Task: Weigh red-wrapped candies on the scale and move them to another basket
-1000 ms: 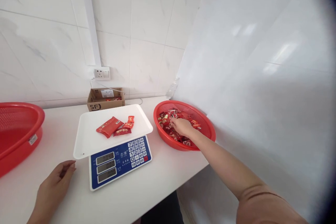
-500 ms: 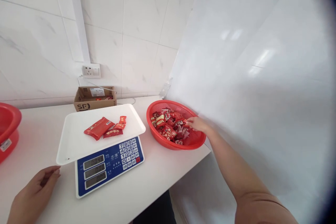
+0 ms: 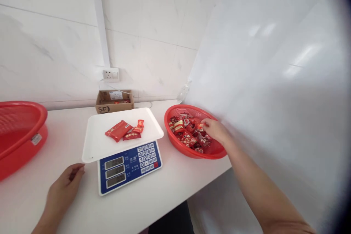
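My right hand (image 3: pixel 215 129) reaches into a red plastic basket (image 3: pixel 175 145) on the right, pinching a small orange-red packet (image 3: pixel 201 125) above the pile of wrapped snacks (image 3: pixel 189 137). My left hand (image 3: pixel 64 186) rests on the table by the near left corner of the scale's tray. Its fingers are loosely curled, thumb against fingertips, and nothing shows in them. On the white tray (image 3: pixel 95 139) of the digital scale (image 3: pixel 134 166) lie a larger red packet (image 3: pixel 119 130), a darker red packet (image 3: pixel 132 136) and small orange-red packets (image 3: pixel 139 127).
Another red basket (image 3: pixel 41 117) stands at the left edge. Behind the scale, a cardboard box (image 3: pixel 115 107) holds some packets against the tiled wall. A wall socket (image 3: pixel 111 74) sits above it. Clear plastic (image 3: pixel 183 91) lies in the corner behind the right basket.
The view has swung left, showing more of the left basket. My right hand has lifted slightly and now has a small orange-red packet pinched. My left hand stays by the tray.
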The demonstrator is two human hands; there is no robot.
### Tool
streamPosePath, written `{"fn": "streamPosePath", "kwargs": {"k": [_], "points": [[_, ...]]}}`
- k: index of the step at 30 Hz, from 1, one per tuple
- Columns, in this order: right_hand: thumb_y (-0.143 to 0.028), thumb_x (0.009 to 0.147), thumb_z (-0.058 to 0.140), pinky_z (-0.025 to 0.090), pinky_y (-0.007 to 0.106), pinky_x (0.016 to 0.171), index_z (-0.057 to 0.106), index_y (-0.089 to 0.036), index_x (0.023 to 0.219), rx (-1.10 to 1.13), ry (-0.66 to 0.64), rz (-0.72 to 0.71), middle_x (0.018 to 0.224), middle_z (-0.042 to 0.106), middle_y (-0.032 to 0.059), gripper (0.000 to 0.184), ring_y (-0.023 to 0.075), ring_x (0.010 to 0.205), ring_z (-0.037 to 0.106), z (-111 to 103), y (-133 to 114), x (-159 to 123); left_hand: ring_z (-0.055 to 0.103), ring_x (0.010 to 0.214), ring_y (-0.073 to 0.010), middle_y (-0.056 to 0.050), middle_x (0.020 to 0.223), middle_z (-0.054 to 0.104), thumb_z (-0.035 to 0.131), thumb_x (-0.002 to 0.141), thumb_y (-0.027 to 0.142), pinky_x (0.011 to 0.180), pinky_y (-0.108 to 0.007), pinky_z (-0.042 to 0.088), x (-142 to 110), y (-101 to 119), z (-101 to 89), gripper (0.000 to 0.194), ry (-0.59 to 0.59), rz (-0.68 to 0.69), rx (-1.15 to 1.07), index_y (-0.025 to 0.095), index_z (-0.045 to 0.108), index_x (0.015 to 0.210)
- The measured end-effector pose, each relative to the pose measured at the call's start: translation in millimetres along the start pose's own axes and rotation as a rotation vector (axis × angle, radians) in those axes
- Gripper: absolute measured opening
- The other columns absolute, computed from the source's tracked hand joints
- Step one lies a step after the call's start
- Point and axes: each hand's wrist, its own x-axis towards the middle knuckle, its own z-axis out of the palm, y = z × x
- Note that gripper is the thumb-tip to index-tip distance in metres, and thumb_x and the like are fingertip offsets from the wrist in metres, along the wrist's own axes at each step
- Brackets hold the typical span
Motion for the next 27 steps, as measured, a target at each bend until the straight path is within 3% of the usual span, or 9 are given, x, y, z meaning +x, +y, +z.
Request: {"fn": "streamPosePath", "kwargs": {"k": [4,7,12,16,18,21,24,27], "points": [[-0.029,0.079,0.052,0.046,0.030,0.075,0.062,-0.025,0.098,0.366,0.138,-0.183,0.098,0.067,0.0024,0.021,0.0195,0.085,0.061,-0.7,-53.1,-32.4,0.062,0.079,-0.0193,0.001,0.082,0.067,0.046,0.070,0.048,0.069,-0.028,0.047,-5.6,8.4,-5.5,0.031,-0.027,0.024,-0.069,0.025,0.057,0.087],[-0.030,0.080,0.051,0.046,0.031,0.081,0.062,-0.024,0.099,0.590,0.080,-0.350,0.104,0.066,0.0028,0.022,0.0201,0.094,0.059,12.8,-101.2,-53.9,0.061,0.078,-0.0189,0.000,0.080,0.066,0.045,0.071,0.047,0.072,-0.029,0.046,-9.5,9.4,-4.1,0.031,-0.019,0.020,-0.106,0.024,0.057,0.087],[-0.027,0.079,0.051,0.048,0.030,0.074,0.063,-0.022,0.097,0.728,-0.038,-0.490,0.101,0.066,0.0044,0.022,0.0177,0.084,0.060,38.4,-173.1,-60.8,0.061,0.080,-0.0183,-0.001,0.080,0.065,0.043,0.074,0.044,0.076,-0.030,0.045,-12.5,7.6,-1.1,0.030,-0.008,0.029,-0.181,0.023,0.056,0.090],[-0.027,0.079,0.051,0.049,0.028,0.070,0.062,-0.022,0.101,0.780,-0.006,-0.538,0.104,0.065,0.0044,0.025,0.0155,0.079,0.059,44.3,-201.3,-58.3,0.060,0.077,-0.0174,0.000,0.078,0.064,0.043,0.075,0.044,0.073,-0.029,0.046,-14.6,7.6,-1.4,0.029,0.004,0.024,-0.172,0.023,0.056,0.089],[-0.028,0.080,0.050,0.049,0.029,0.071,0.063,-0.022,0.100,0.762,0.039,-0.546,0.102,0.065,0.0053,0.024,0.0163,0.080,0.060,42.4,-198.4,-58.5,0.060,0.077,-0.0168,0.000,0.078,0.064,0.043,0.074,0.043,0.073,-0.028,0.046,-15.6,8.6,-2.3,0.029,0.008,0.023,-0.169,0.023,0.056,0.089],[-0.030,0.082,0.049,0.048,0.033,0.078,0.064,-0.020,0.096,0.714,0.169,-0.449,0.100,0.066,0.0074,0.023,0.0195,0.086,0.060,38.1,-169.2,-55.1,0.060,0.076,-0.0164,0.000,0.078,0.064,0.043,0.074,0.043,0.072,-0.027,0.045,-17.0,11.7,-4.2,0.029,0.000,0.022,-0.167,0.023,0.056,0.089],[-0.031,0.082,0.049,0.045,0.036,0.086,0.063,-0.019,0.098,0.676,0.295,-0.255,0.102,0.066,0.0082,0.024,0.0214,0.094,0.060,33.3,-116.4,-45.8,0.060,0.077,-0.0178,-0.001,0.079,0.065,0.044,0.071,0.044,0.072,-0.028,0.046,-17.5,16.2,-7.1,0.030,-0.007,0.022,-0.157,0.022,0.057,0.087],[-0.029,0.080,0.051,0.047,0.035,0.082,0.060,-0.020,0.103,0.583,0.210,-0.096,0.101,0.066,0.0068,0.027,0.0202,0.092,0.061,24.6,-56.0,-36.7,0.061,0.079,-0.0202,-0.001,0.082,0.066,0.046,0.069,0.046,0.072,-0.031,0.046,-14.0,17.5,-8.9,0.031,-0.017,0.001,-0.078,0.024,0.057,0.087]]}}
